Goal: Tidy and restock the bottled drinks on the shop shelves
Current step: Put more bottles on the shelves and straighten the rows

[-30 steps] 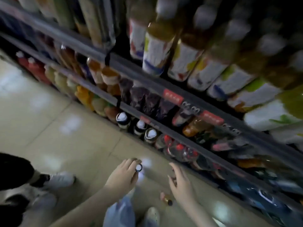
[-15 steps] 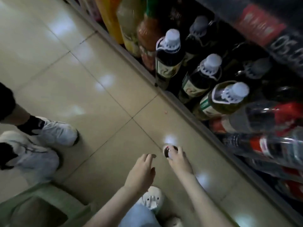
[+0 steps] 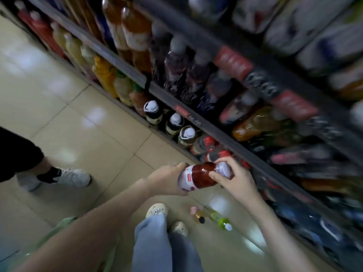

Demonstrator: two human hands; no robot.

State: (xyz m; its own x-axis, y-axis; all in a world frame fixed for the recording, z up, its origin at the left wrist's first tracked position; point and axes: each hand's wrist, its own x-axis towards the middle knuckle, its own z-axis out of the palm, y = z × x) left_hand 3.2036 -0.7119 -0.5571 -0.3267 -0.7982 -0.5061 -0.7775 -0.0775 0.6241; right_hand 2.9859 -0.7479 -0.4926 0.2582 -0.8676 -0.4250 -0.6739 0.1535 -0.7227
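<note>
Hard to see: the shelves [image 3: 135, 74] from 12 to 4 o'clock are smeared by motion blur, so the labels and the red price tag [image 3: 181, 110] cannot be read. A pale green thing [image 3: 64, 222] at 7 o'clock is cut off by the forearm, and I cannot tell what it is or what it holds.
Changed: half a second ago both hands were down at a white-capped bottle standing on the floor. Now it is lifted and lies across between them, and more of the shelving shows.
Red drink bottle [image 3: 200, 176]: just past centre toward 5 o'clock, in the air on its side, close in front of the bottom shelf, with its cap end pointing to about 2 o'clock.
Left hand [image 3: 165, 179]: wrapped round the white-labelled base end, its fingers mostly hidden behind the bottle.
Right hand [image 3: 237, 181]: fingers and thumb closed round the pale cap end.
Bottom shelf: three white-capped dark bottles [image 3: 175, 119] stand in a row at 11 o'clock from the held bottle, with red-capped bottles [image 3: 208, 143] next to them.
Shelf above: dark purple bottles [image 3: 176, 65] and orange bottles [image 3: 135, 30].
Floor [image 3: 78, 114]: an amber bottle [image 3: 198, 214] and a green bottle [image 3: 221, 221] sit close together at 6 o'clock from the held one. The person's pale shoes [image 3: 157, 210] are beside them, and someone else's white trainer [image 3: 72, 176] is at 9 o'clock.
</note>
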